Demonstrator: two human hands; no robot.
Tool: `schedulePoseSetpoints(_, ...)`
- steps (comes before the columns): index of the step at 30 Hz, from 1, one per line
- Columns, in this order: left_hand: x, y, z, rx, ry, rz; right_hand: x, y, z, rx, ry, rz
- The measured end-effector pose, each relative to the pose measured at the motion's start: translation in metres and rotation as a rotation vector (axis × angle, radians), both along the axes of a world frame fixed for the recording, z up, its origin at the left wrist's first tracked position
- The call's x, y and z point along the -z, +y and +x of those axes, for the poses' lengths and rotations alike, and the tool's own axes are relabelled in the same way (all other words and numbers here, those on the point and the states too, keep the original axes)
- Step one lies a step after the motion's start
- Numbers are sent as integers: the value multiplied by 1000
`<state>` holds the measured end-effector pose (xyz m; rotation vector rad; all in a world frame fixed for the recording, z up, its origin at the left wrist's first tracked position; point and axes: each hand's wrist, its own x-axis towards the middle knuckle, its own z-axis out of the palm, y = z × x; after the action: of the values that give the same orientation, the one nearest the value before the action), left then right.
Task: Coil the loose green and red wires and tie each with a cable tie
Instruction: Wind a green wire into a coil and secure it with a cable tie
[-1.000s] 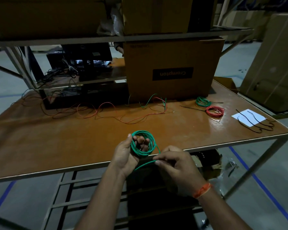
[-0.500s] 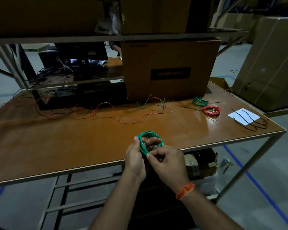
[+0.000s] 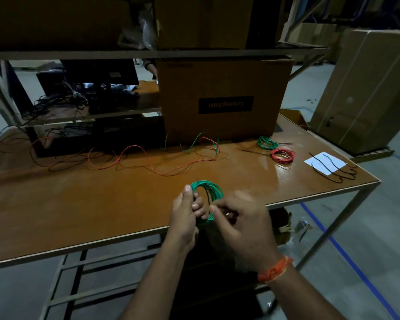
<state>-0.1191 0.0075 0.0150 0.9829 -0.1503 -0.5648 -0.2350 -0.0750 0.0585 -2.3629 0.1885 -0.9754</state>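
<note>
Over the last second the trailing green tail, which ran from the coil down to the right hand, has disappeared: the right hand (image 3: pixel 238 224) has closed in from the side and now sits right against the green coil (image 3: pixel 207 192), so the last loose stretch looks wound in. The left hand (image 3: pixel 187 212) holds the coil upright above the near edge of the table (image 3: pixel 102 204), thumb laid along its left rim and fingers curled through the middle, clamped on the bundle. The right hand's fingers are bunched together at the coil's lower right, apparently pinching the wire end or tucking it under the turns; motion blur there keeps me from telling exactly what they hold. In my judgement the winding of this wire is done or nearly so, and the step in hand is securing the end so the loops do not spring open. No tie is on this coil yet, as far as the view shows. The black cable ties (image 3: pixel 333 168) lie well apart, across the white paper (image 3: pixel 319 160) at the table's right, so one hand will need to leave the coil to fetch one while the other keeps its grip. Two finished bundles, a tied green coil (image 3: pixel 266 142) and a tied red coil (image 3: pixel 283 155), rest near the cardboard box (image 3: pixel 224 98), and loose red wire (image 3: pixel 129 158) with a short green piece (image 3: pixel 194 142) sprawls across the back of the table, so more coiling remains.
</note>
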Motion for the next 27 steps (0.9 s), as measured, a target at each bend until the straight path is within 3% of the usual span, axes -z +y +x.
schedulePoseSetpoints(2,-3,-6,1,103,1,8,-11,-24,-3,79,-54,92)
schedulePoseSetpoints(4,-8,-16,-3,226,28,-2,-10,-53,0,115,44,313)
schedulePoseSetpoints(7,-12,-39,-10,347,47,7,4,-88,8,-68,259,694)
schedulePoseSetpoints(9,-12,-57,-14,395,43,62,16,-102,12,-184,274,838)
schedulePoseSetpoints(14,0,-116,-9,259,-91,427,54,-140,23,-139,140,844)
schedulePoseSetpoints(18,21,-178,-4,-43,-492,663,73,-188,30,21,23,870)
schedulePoseSetpoints(22,44,-234,-10,-12,-763,630,87,-254,30,117,-64,933)
schedulePoseSetpoints(27,63,-288,-6,-26,-771,659,99,-310,30,155,-43,974)
